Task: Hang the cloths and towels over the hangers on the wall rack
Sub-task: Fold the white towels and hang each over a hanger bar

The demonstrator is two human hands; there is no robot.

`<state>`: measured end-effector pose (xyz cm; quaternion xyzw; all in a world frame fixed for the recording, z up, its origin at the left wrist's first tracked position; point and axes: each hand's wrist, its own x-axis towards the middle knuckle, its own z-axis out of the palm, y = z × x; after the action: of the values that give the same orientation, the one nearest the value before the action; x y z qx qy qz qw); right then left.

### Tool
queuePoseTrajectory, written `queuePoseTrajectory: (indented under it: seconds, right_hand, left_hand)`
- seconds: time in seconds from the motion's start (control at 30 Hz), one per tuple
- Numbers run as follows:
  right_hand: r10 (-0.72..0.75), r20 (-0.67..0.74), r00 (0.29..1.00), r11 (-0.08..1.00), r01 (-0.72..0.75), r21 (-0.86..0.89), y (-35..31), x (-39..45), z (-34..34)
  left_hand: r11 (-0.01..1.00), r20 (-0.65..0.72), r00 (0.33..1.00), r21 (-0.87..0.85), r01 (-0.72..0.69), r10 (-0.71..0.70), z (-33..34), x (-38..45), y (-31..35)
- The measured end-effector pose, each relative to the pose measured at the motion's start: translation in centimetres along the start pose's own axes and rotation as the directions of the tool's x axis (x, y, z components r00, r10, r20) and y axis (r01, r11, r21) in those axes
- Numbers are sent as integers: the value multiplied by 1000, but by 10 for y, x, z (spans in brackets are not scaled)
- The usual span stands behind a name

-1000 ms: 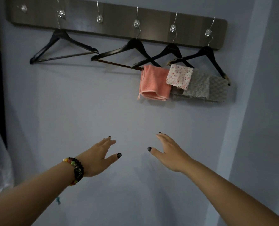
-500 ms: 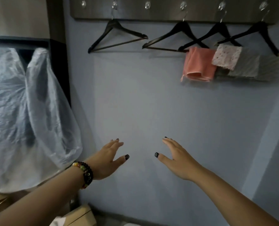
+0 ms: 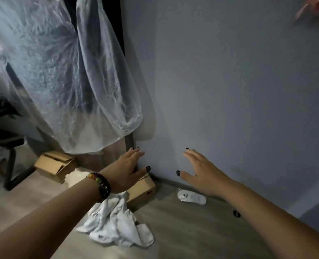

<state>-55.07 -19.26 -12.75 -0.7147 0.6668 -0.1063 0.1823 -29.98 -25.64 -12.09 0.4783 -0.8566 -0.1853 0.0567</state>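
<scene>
The white cloths [image 3: 115,227] lay crumpled on the floor, below the nearer left hand [image 3: 127,173]. Both it and the right hand [image 3: 201,174] were spread, empty.

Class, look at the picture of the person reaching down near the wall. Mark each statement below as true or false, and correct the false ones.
1. Both hands are empty. True: the left hand and the right hand hold nothing, fingers extended.
2. A white cloth lies crumpled on the floor. True.
3. The left hand grips the white cloth. False: it is above the cloth, not holding it.
4. A beaded bracelet is on the right wrist. False: it is on the left wrist.
5. A cardboard box sits by the wall's base. True.
</scene>
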Motion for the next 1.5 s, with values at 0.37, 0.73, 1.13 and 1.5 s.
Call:
queuePoseTrajectory:
  seconds: [0.37,0.73,1.13,1.5]
  right_hand:
    - [40,190,981,988,-68,142,-11,123,106]
    - [12,360,933,966,-104,237,-23,289,162]
    - [212,413,886,895,-346,283,-43,390,261]
    - [464,433,773,657,-628,417,-3,463,446]
  left_hand:
    - [959,85,962,-93,269,-261,71,41,-126]
    - [762,152,837,-353,543,-526,110,110,-225]
    - [637,286,785,-465,615,-550,163,179,-356]
    - [554,417,684,-402,729,-599,332,244,-502]
